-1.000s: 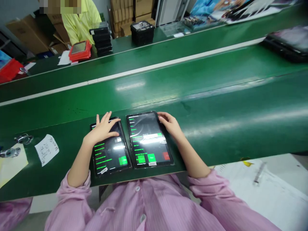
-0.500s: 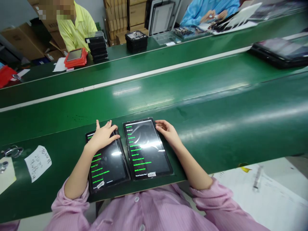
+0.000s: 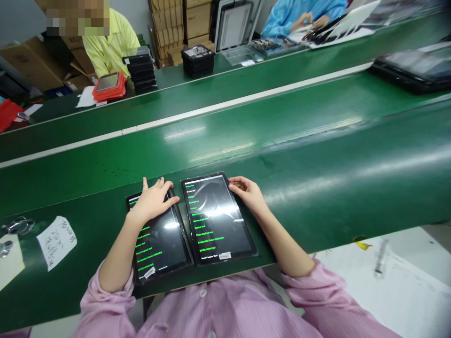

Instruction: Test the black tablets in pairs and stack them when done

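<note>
Two black tablets lie side by side on the green bench, their lit screens showing lists of mostly green test lines. Over the upper part of the left tablet (image 3: 160, 249) rests my left hand (image 3: 152, 201), fingers spread and thumb pointing right; it covers some of the list. My right hand (image 3: 246, 190) is at the upper right edge of the right tablet (image 3: 220, 220), fingertips and thumb against its side, slightly apart. A clear film with wrinkles covers the right screen. Each tablet bears a small white label near its bottom edge.
A handwritten note (image 3: 57, 241) and a metal clip (image 3: 19, 225) lie to the left. Beyond the green belt (image 3: 211, 134) are orange trays (image 3: 110, 89), stacked black devices (image 3: 141, 70) and two co-workers. More tablets (image 3: 416, 70) sit far right; papers (image 3: 405, 277) lie at the lower right.
The view has shifted slightly. Both hands keep nearly the same places on the tablets, and the tablets stay where they lie.
</note>
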### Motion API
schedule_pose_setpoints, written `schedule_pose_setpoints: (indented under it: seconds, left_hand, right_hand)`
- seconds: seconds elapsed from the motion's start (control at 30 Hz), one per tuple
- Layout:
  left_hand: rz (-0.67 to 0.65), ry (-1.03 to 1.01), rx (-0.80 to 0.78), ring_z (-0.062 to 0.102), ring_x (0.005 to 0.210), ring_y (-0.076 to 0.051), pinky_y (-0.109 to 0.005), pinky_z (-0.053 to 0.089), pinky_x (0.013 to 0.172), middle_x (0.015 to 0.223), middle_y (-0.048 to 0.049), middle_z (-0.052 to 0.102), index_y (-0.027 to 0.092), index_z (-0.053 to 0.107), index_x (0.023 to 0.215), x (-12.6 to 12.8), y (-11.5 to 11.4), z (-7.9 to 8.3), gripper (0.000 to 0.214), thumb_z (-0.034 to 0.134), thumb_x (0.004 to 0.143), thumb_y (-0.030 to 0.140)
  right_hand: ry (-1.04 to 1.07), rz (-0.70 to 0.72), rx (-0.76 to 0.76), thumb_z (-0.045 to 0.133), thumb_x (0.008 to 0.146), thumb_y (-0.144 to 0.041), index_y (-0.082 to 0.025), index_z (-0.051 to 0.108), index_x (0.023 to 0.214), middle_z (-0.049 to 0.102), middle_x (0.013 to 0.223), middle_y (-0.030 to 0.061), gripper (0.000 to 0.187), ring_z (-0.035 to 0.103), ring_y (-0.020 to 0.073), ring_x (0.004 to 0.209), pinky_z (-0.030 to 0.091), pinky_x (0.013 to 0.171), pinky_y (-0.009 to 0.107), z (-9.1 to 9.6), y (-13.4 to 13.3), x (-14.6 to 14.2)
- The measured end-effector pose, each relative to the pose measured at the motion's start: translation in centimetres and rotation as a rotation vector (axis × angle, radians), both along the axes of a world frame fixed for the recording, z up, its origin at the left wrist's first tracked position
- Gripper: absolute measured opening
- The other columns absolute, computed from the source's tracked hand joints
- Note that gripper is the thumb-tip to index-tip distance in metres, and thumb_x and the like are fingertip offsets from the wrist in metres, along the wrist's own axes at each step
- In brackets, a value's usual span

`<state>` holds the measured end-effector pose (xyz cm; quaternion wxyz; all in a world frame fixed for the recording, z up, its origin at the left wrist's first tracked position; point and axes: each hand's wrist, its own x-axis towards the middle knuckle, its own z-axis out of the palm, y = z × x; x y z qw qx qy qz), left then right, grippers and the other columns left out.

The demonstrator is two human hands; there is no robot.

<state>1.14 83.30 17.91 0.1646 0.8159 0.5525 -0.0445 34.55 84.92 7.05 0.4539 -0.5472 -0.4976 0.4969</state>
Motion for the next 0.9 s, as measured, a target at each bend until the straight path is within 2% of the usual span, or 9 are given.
schedule_pose_setpoints:
  seconds: [0.17, 0.3, 0.37, 0.47, 0.57, 0.67, 0.73, 0.8, 0.9]
  left_hand:
    - [-0.001, 0.021, -0.015, 0.034, 0.149, -0.037, -0.079, 0.004, 0.114, 0.151, -0.0231, 0.049, 0.018, 0.051, 0.132, 0.2, -0.1, 0.0, 0.049, 0.038, 0.103, 0.055]
    - [0.017, 0.035, 0.053, 0.017, 0.154, -0.042, -0.077, -0.011, 0.113, 0.16, -0.0291, 0.03, 0.012, 0.047, 0.143, 2.1, -2.0, 1.0, 0.064, 0.041, 0.1, 0.059]
    - [-0.043, -0.106, 0.016, 0.003, 0.156, -0.039, -0.07, -0.012, 0.118, 0.165, -0.0263, 0.015, 0.012, 0.037, 0.153, 3.4, -3.8, 1.9, 0.078, 0.043, 0.097, 0.066]
    - [-0.053, -0.46, -0.261, -0.008, 0.156, -0.031, -0.058, 0.004, 0.125, 0.168, -0.0151, -0.014, 0.021, 0.007, 0.163, 4.7, -6.8, 2.5, 0.09, 0.036, 0.096, 0.073]
    - [0.155, -0.744, -0.51, -0.013, 0.156, -0.03, -0.054, 0.01, 0.126, 0.165, -0.0077, -0.029, 0.027, -0.009, 0.162, 4.9, -9.1, 1.3, 0.096, 0.038, 0.094, 0.076]
    - [0.453, -0.999, -0.685, -0.016, 0.155, -0.027, -0.052, 0.005, 0.126, 0.167, -0.0072, -0.024, 0.025, -0.014, 0.161, 5.4, -10.5, -1.2, 0.1, 0.037, 0.092, 0.077]
    - [0.623, -1.138, -0.795, -0.014, 0.155, -0.022, -0.047, 0.005, 0.127, 0.168, -0.006, -0.02, 0.025, -0.018, 0.159, 6.4, -10.8, -2.5, 0.098, 0.036, 0.093, 0.072]
    - [0.725, -1.212, -0.832, -0.013, 0.156, -0.02, -0.043, 0.003, 0.127, 0.168, -0.0048, -0.021, 0.024, -0.023, 0.158, 7.8, -10.8, -3.0, 0.101, 0.042, 0.091, 0.064]
    - [0.814, -1.266, -0.79, -0.012, 0.156, -0.021, -0.044, 0.0, 0.127, 0.169, -0.0069, -0.019, 0.02, -0.023, 0.157, 9.5, -10.2, -2.9, 0.109, 0.05, 0.086, 0.058]
  right_hand:
    - [-0.017, 0.006, 0.012, 0.079, 0.07, -0.053, -0.021, 0.069, 0.096, 0.071, 0.087, 0.0068, 0.043, 0.066, 0.0227, 0.079, 0.056, 0.082, 0.041, 0.0, -0.1, 0.1]
    - [-0.03, 0.023, 0.022, 0.078, 0.071, -0.051, -0.021, 0.069, 0.098, 0.071, 0.087, 0.0066, 0.042, 0.066, 0.0228, 0.08, 0.056, 0.081, 0.04, -0.2, 0.1, 0.1]
    - [-0.035, 0.009, 0.047, 0.077, 0.071, -0.052, -0.021, 0.068, 0.1, 0.07, 0.087, 0.0056, 0.043, 0.065, 0.022, 0.08, 0.056, 0.081, 0.04, -0.2, 0.2, 0.0]
    - [-0.018, 0.007, 0.075, 0.074, 0.076, -0.056, -0.022, 0.065, 0.108, 0.07, 0.093, 0.0059, 0.047, 0.066, 0.0226, 0.085, 0.056, 0.087, 0.042, -0.3, -0.7, 0.0]
    - [0.028, 0.016, 0.042, 0.066, 0.085, -0.059, -0.024, 0.062, 0.12, 0.07, 0.115, 0.0097, 0.05, 0.065, 0.0263, 0.109, 0.05, 0.102, 0.047, -0.6, -3.6, 0.3]
    - [0.059, 0.02, -0.023, 0.059, 0.092, -0.058, -0.028, 0.056, 0.134, 0.061, 0.139, 0.0106, 0.052, 0.056, 0.0279, 0.13, 0.041, 0.114, 0.05, -1.3, -7.8, 0.8]
    - [0.087, 0.041, -0.03, 0.051, 0.098, -0.055, -0.031, 0.052, 0.14, 0.054, 0.148, 0.0094, 0.049, 0.051, 0.0269, 0.137, 0.04, 0.115, 0.049, -2.0, -10.3, 1.1]
    - [0.098, 0.066, 0.002, 0.045, 0.101, -0.051, -0.032, 0.048, 0.146, 0.049, 0.154, 0.0078, 0.049, 0.046, 0.0259, 0.141, 0.041, 0.116, 0.047, -2.6, -11.7, 1.2]
    - [0.089, 0.076, 0.069, 0.039, 0.103, -0.048, -0.03, 0.045, 0.151, 0.045, 0.157, 0.007, 0.052, 0.041, 0.0264, 0.145, 0.039, 0.118, 0.05, -3.2, -12.0, 1.2]
